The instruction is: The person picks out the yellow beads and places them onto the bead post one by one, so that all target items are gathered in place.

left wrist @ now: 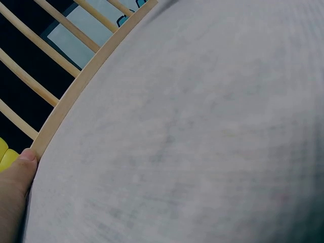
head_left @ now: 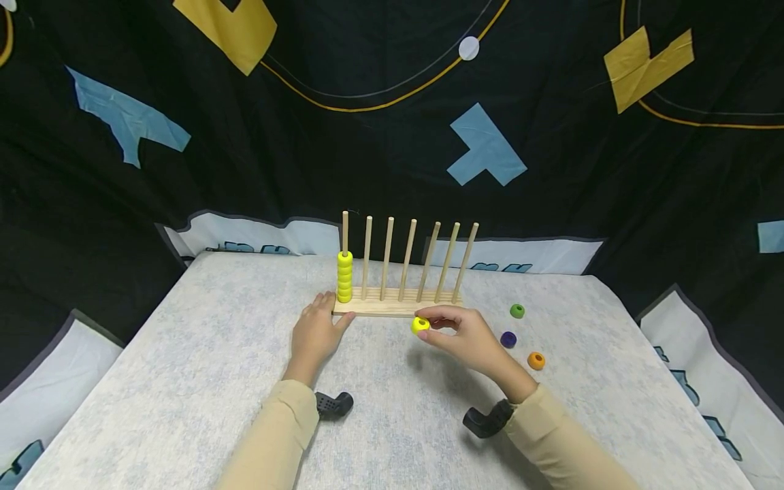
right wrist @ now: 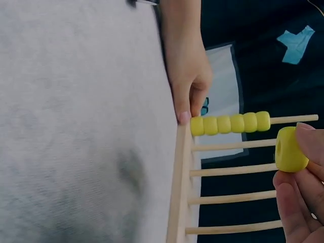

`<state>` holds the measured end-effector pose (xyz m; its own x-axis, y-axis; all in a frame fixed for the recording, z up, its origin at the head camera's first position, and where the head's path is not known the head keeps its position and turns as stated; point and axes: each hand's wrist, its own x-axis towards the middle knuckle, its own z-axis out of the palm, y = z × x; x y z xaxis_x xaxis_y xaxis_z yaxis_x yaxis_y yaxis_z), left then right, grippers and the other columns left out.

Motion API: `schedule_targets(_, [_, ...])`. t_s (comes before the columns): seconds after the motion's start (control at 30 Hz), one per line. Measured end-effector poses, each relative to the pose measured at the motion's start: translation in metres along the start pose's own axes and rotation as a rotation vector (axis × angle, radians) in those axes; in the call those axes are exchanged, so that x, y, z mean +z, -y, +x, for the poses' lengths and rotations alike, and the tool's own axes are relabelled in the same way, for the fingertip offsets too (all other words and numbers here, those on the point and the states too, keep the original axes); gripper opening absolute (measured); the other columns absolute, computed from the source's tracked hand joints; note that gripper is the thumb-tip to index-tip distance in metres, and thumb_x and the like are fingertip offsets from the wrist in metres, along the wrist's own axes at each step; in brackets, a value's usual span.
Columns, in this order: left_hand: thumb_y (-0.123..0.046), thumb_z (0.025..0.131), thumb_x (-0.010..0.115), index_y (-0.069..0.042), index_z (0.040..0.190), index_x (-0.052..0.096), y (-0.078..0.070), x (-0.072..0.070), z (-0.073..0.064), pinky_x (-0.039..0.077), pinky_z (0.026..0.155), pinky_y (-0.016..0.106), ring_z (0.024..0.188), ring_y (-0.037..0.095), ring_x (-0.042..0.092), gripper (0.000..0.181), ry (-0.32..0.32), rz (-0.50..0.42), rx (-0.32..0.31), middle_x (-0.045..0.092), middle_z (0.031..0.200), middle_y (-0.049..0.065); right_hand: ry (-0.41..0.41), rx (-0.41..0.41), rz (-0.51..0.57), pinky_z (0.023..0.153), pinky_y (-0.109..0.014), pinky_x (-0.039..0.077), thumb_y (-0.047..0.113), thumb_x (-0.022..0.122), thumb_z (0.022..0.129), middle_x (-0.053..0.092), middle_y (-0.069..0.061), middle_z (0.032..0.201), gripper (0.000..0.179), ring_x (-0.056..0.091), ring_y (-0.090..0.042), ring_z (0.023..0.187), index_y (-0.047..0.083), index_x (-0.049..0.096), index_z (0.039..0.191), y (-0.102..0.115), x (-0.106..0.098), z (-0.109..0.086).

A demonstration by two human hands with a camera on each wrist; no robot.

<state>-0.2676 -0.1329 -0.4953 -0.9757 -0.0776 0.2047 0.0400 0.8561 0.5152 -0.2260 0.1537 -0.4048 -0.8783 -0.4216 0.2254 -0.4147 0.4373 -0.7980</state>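
Observation:
A wooden peg stand (head_left: pixel 373 308) with several upright rods stands on the table. Yellow beads (head_left: pixel 345 277) are stacked on its leftmost rod, the top of which sticks out bare. My left hand (head_left: pixel 315 333) holds the left end of the base, with the thumb (left wrist: pixel 23 169) at the front edge and the other fingers around the side. Between thumb and fingers, my right hand (head_left: pixel 462 337) pinches a loose yellow bead (right wrist: pixel 290 150). That bead is in the air in front of the base's right part, apart from the rods. Its hole shows in the right wrist view.
To the right of my right hand lie a green bead (head_left: pixel 517 311), a purple bead (head_left: pixel 508 339) and an orange bead (head_left: pixel 536 360) on the pale table (head_left: pixel 184 381). A black curtain (head_left: pixel 367 156) with tape pieces hangs behind the table.

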Motion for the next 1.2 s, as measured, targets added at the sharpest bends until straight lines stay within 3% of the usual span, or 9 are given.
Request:
schedule_targets(0.2, [-0.050, 0.096, 0.060, -0.002, 0.148, 0.043, -0.001, 0.000, 0.000, 0.035, 0.115, 0.059, 0.145, 0.039, 0.038, 0.073, 0.000, -0.003, -0.004, 0.043, 0.154, 0.018, -0.025, -0.016, -0.020, 0.093, -0.030, 0.058, 0.018, 0.077, 0.088, 0.071, -0.001, 0.122, 0.033, 0.066, -0.017, 0.107, 0.013, 0.072, 0.120, 0.008, -0.005, 0.016])
schedule_targets(0.67, [-0.050, 0.096, 0.060, -0.001, 0.148, 0.043, 0.000, 0.000, -0.001, 0.035, 0.117, 0.057, 0.145, 0.039, 0.038, 0.074, -0.007, -0.005, 0.009, 0.043, 0.154, 0.018, -0.133, -0.063, -0.081, 0.090, -0.039, 0.059, 0.024, 0.075, 0.090, 0.072, -0.002, 0.115, 0.037, 0.067, -0.019, 0.107, 0.012, 0.068, 0.125, 0.037, -0.030, 0.063])
schedule_targets(1.03, [-0.051, 0.096, 0.059, -0.002, 0.148, 0.043, -0.001, -0.001, -0.001, 0.034, 0.117, 0.057, 0.145, 0.038, 0.037, 0.073, -0.001, -0.001, -0.004, 0.043, 0.154, 0.017, -0.220, -0.104, -0.051, 0.085, -0.022, 0.059, 0.018, 0.073, 0.092, 0.071, -0.006, 0.119, 0.036, 0.068, -0.017, 0.100, 0.009, 0.067, 0.126, 0.050, -0.047, 0.099])
schedule_targets(1.2, [-0.051, 0.096, 0.059, -0.003, 0.148, 0.043, -0.001, -0.001, 0.000, 0.034, 0.117, 0.057, 0.145, 0.038, 0.037, 0.073, 0.002, -0.002, -0.008, 0.043, 0.155, 0.017, -0.237, -0.102, -0.046, 0.083, -0.021, 0.059, 0.017, 0.072, 0.092, 0.071, -0.007, 0.117, 0.036, 0.069, -0.017, 0.099, 0.008, 0.067, 0.126, 0.056, -0.052, 0.113])
